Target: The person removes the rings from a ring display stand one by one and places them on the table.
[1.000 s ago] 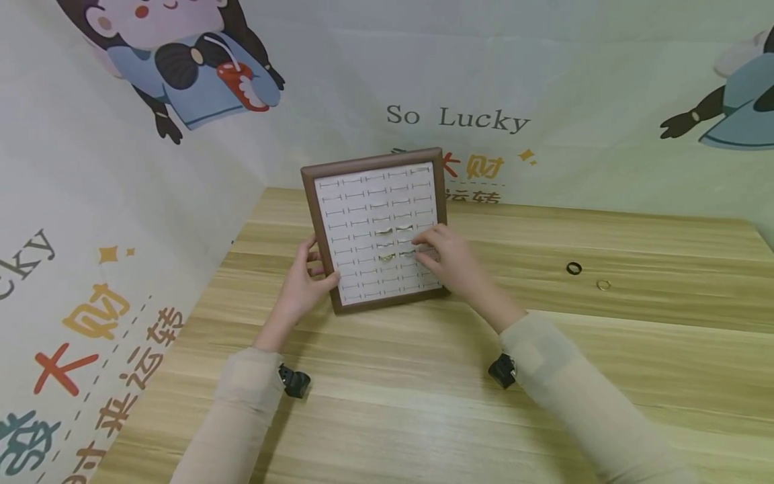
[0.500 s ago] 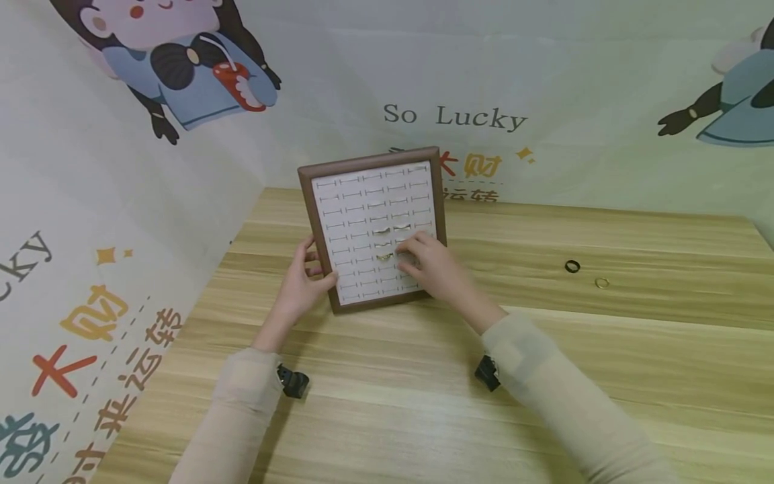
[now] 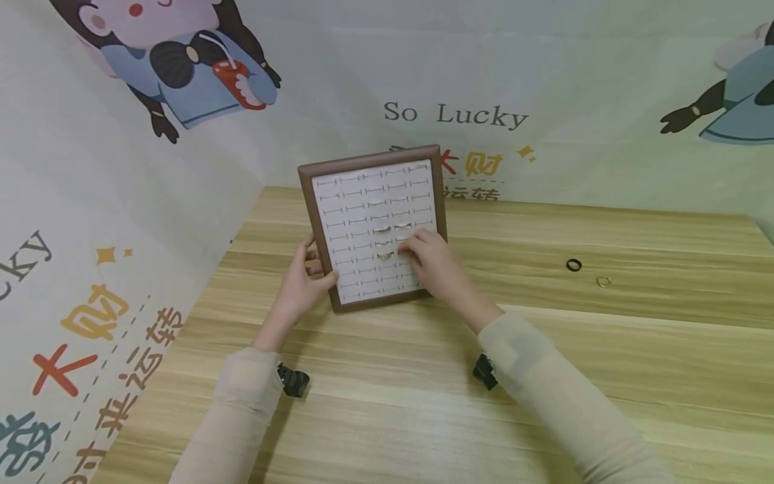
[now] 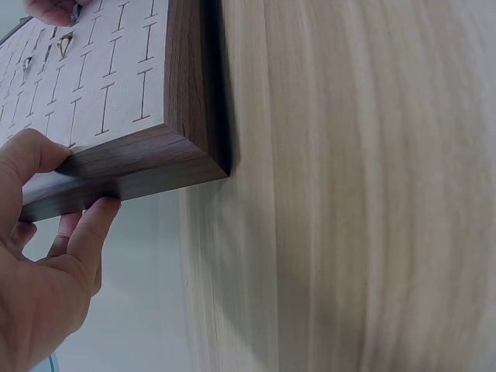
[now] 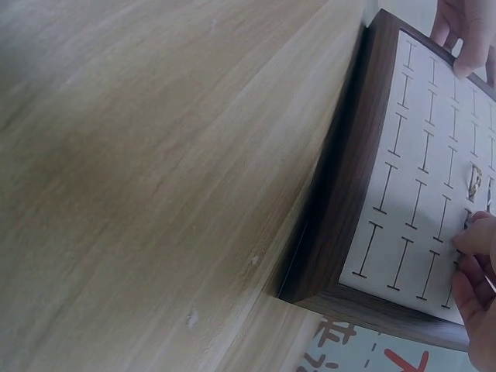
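Note:
A ring display board (image 3: 353, 202), white with rows of slots in a brown wooden frame, leans tilted on the table. My left hand (image 3: 299, 286) grips its left edge, the thumb in front and fingers behind, as the left wrist view also shows. At the board's lower right, my right hand (image 3: 432, 262) pinches a silvery ring (image 4: 76, 12) against the slotted face. The fingers cover much of that ring. Just left of them a gold ring (image 3: 385, 256) sits in a slot, and several other rings sit in slots above it.
On the wooden table (image 3: 387, 403), a black ring (image 3: 574, 265) and a thin gold ring (image 3: 603, 282) lie to the right of the board. A printed cloth backdrop (image 3: 338, 81) stands behind and on the left.
My right hand has shifted left across the board, and its thumb and fingers have drawn together at the slot. The left hand keeps its grip; the loose rings lie where they were.

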`<state>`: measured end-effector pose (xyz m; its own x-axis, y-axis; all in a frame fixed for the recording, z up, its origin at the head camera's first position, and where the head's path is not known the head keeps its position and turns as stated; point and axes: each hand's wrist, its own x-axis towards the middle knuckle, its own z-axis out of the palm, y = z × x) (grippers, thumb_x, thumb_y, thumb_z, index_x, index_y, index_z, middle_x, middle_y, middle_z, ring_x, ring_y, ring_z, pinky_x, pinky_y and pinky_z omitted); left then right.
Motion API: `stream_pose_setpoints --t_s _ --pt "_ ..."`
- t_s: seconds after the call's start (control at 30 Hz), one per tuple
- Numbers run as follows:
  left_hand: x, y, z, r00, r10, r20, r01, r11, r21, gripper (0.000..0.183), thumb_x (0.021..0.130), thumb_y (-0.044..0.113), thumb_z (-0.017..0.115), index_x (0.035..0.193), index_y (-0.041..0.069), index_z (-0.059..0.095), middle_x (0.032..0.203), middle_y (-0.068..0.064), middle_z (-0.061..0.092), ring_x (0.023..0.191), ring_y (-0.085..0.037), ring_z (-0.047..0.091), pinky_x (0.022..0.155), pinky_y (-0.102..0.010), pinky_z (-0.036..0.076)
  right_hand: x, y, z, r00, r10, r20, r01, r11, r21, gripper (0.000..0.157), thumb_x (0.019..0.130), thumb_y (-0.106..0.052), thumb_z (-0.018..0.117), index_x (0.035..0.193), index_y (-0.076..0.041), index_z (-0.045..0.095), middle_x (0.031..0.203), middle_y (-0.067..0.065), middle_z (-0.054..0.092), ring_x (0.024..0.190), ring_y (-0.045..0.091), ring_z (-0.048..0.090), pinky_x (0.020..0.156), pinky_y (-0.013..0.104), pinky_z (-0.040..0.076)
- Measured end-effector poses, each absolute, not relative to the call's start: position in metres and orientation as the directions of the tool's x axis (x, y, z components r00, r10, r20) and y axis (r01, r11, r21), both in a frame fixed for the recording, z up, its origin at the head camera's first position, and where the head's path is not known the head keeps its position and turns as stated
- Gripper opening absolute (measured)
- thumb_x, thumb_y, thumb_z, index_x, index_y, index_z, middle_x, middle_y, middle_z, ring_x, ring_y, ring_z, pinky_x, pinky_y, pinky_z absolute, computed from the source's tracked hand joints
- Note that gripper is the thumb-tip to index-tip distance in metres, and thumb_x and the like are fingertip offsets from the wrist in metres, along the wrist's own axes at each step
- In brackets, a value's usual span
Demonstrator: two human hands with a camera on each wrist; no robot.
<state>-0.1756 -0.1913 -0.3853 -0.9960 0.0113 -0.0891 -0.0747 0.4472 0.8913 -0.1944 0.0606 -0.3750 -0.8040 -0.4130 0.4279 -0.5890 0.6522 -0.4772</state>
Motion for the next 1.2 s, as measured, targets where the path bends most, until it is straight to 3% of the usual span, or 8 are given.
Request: stream_pose_setpoints --t_s 0.5,0.77,1.2 --pt "-0.1773 -0.1902 -0.3850 -0.996 0.014 -0.084 -0.070 0.429 0.900 0.088 0.097 0.001 0.062 0.168 0.006 0.009 0.152 -0.032 0.037 0.136 -0.048 0.050 0.113 -0.054 0.051 -0.1991 0.0614 -0.3764 -0.807 -0.410 0.426 -0.587 0.635 -0.502 0.017 0.090 0.012 0.062 0.102 0.005 0.074 0.104 0.020 0.069 0.107 0.040 0.062 0.100 0.049 0.054" --pt "-0.1767 -0.1902 -0.3841 -0.997 0.009 -0.079 -0.067 0.439 0.896 0.088 0.097 0.002 0.062 0.168 0.007 0.010 0.152 -0.031 0.037 0.135 -0.048 0.050 0.113 -0.053 0.051 -0.1978 0.0625 -0.3764 -0.787 -0.385 0.482 -0.606 0.631 -0.484 0.009 0.091 0.009 0.069 0.098 0.006 0.073 0.099 0.019 0.070 0.100 0.038 0.064 0.095 0.048 0.056" --pt "-0.1758 -0.1914 -0.3855 -0.997 0.009 -0.079 -0.067 0.445 0.893 0.087 0.097 0.001 0.062 0.167 0.005 0.010 0.151 -0.032 0.038 0.134 -0.049 0.051 0.113 -0.053 0.051 -0.1992 0.0670 -0.3761 -0.805 -0.398 0.441 -0.591 0.607 -0.531 0.008 0.088 0.011 0.065 0.095 0.008 0.069 0.100 0.022 0.070 0.101 0.038 0.065 0.096 0.048 0.057"
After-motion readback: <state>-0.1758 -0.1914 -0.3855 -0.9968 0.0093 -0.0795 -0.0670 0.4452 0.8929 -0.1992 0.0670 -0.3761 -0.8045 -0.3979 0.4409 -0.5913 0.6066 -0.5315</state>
